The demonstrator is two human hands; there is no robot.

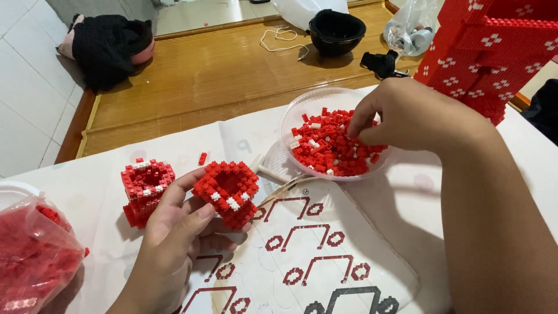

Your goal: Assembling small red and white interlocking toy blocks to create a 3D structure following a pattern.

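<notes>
1. While my left hand [174, 232] curls around a small hollow ring of red micro-bricks [228, 189], thumb on its near side and fingers underneath, the ring sits tilted just above the printed instruction sheet [325, 256].
2. A few white bricks dot the ring's front rim; its underside is hidden by my fingers.
3. My right hand [401, 113] reaches into the clear plastic bowl [302, 110], fingertips pinched down among the loose red and white bricks [325, 145]; I cannot tell whether they have hold of a piece, since the tips are buried in the pile.
4. A second red brick assembly [144, 189] stands on the white paper just left of my left hand, partly covered by my knuckles.
5. One stray red brick [202, 158] lies on the paper behind the ring.
6. At the lower left a clear bag of red bricks [35, 256] is cut off by the frame edge.
7. A large red brick structure with white flower marks [488, 52] rises at the top right, its upper part out of view.
8. Farther back on the wooden mat sit a black bowl [337, 32], a dark cloth bundle [110, 43] and a white cord [282, 38]; a black item beside the bowl is too small to identify.
</notes>
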